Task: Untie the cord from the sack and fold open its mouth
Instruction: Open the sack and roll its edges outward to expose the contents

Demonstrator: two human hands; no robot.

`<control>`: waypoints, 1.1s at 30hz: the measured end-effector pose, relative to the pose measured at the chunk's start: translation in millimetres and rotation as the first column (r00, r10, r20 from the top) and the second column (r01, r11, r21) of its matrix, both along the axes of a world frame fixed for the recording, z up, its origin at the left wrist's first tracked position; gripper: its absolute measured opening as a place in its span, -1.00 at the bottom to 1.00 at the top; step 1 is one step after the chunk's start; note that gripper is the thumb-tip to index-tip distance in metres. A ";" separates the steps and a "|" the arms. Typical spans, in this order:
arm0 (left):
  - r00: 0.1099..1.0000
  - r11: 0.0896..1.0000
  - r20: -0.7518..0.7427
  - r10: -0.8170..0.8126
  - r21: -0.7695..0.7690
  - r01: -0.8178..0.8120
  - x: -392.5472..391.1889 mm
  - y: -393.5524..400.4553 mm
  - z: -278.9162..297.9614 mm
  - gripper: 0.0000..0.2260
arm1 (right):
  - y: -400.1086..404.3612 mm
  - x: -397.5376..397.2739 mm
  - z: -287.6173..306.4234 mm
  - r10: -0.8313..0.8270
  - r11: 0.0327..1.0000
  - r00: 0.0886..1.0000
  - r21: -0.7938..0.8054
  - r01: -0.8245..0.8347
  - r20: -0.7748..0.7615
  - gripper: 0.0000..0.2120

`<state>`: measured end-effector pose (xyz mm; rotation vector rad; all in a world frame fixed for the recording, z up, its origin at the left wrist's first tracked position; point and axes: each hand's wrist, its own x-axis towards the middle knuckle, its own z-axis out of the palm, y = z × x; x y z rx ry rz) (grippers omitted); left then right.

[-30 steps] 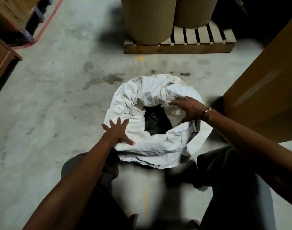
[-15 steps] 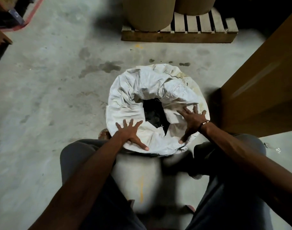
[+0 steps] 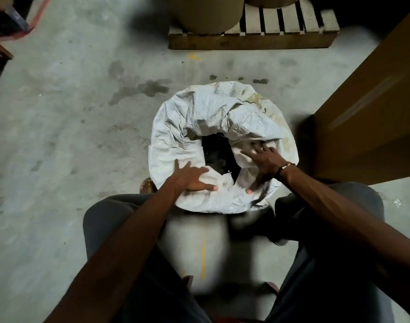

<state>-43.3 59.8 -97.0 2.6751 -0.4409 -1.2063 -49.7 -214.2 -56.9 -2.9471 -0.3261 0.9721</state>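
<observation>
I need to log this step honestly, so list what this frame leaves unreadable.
- Head view: contents of the sack, a dark mass in shadow inside the mouth.
- Cord: none in sight.
- Printed text on the sack's far fold: too small.
- Right hand fingertips: motion-blurred.
- Drums on the pallet: cut off by the top edge.

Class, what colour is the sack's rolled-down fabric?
White, with yellowish stains at its far right, on the sack; seen in the head view.

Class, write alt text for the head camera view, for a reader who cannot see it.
Seen from above, a person presses the left hand and right hand flat on the rolled-down rim of an open white woven sack holding dark contents, on a stained concrete floor. A wooden pallet lies beyond.
</observation>
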 end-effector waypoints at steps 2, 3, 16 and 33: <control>0.997 0.990 -0.078 0.012 0.144 -0.001 -3.6 11.9 -3.7 -0.10 | -11.3 3.3 -0.5 -0.096 0.991 0.993 -0.098 0.088 -0.076 0.43; 0.994 0.983 -0.101 0.028 0.181 -0.009 -1.9 12.8 -1.5 -0.10 | -14.1 6.4 1.2 -0.115 0.990 0.988 -0.091 0.106 -0.099 0.45; 0.620 0.900 0.663 0.420 -0.394 -0.188 64.0 -12.1 8.0 -0.35 | -19.6 61.7 23.4 -0.468 0.802 0.788 0.567 0.188 0.400 -0.40; 0.608 0.378 -0.121 0.784 -0.684 -0.624 195.3 25.3 11.3 -0.78 | -104.4 113.9 -0.8 -0.646 0.335 0.741 0.804 0.491 -0.183 -0.28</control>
